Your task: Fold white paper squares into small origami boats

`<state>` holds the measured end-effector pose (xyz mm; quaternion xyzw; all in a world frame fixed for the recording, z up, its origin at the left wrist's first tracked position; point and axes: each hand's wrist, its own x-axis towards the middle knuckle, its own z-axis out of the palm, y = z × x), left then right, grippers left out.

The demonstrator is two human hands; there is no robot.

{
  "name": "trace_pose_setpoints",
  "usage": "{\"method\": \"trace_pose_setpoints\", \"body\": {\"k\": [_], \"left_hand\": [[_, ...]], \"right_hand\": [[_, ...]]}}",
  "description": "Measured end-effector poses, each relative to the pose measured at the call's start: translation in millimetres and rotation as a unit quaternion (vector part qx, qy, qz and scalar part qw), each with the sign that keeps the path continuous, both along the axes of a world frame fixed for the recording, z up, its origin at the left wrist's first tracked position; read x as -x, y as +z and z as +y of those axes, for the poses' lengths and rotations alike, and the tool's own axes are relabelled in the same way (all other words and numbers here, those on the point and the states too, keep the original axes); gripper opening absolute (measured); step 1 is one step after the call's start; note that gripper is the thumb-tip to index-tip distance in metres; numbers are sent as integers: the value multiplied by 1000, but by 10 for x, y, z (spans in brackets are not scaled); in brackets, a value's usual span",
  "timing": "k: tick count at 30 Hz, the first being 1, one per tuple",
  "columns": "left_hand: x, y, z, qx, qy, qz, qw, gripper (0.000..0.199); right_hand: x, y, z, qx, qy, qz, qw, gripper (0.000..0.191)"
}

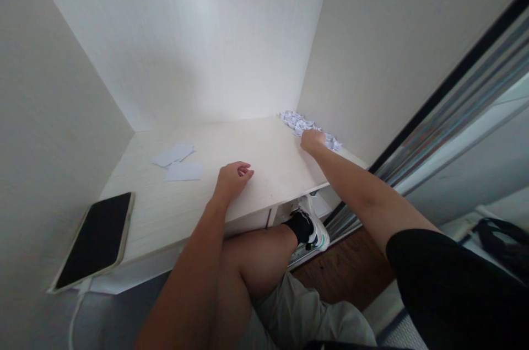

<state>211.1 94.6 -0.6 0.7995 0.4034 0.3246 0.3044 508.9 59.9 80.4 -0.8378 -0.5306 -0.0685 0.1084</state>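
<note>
My left hand (235, 178) rests over the middle of the pale desk (256, 143), its fingers curled towards the thumb; whether anything is between them is hidden. At the right, my right hand (313, 140) is closed at the near side of a long heap of crumpled or torn white paper pieces (297, 120). Its fingertips are turned away, so what they hold cannot be made out. Left of my left hand lie flat white paper sheets, one (184, 171) nearer me and others (171, 155) overlapping behind it.
A dark-screened tablet (97, 240) with a white cable (76, 311) lies at the desk's left front corner. Walls enclose the desk at the back and both sides. My leg and a white shoe (317, 231) are below the front edge.
</note>
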Motion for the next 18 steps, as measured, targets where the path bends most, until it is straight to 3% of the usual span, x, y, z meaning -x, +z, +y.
{"method": "trace_pose_setpoints", "body": {"k": [4,7,8,9,10,12,15,18], "left_hand": [[26,-12,7,-1,-6,-4,1000,21],[57,-14,7,-1,-13,-9,1000,22],[70,-12,8,-1,-15,-10,1000,23],[84,-8,10,-1,-15,-10,1000,23],[99,-1,14,-1,-12,-8,1000,23],[139,22,29,-3,5,-1,1000,22],[242,84,71,-8,66,20,998,20],[433,166,113,-17,159,45,986,19]], "right_hand": [[108,115,43,5,-65,-7,998,37],[330,-36,-237,-34,-39,-30,998,40],[426,-171,-446,-47,-16,-37,998,44],[524,-350,-714,-48,3,-39,998,35],[618,-564,-1034,-49,29,-38,998,27],[776,-1051,-1759,-41,74,-25,996,32],[908,-1693,-2763,-54,81,-7,995,34],[976,-1976,-3382,-72,36,7,997,37]]}}
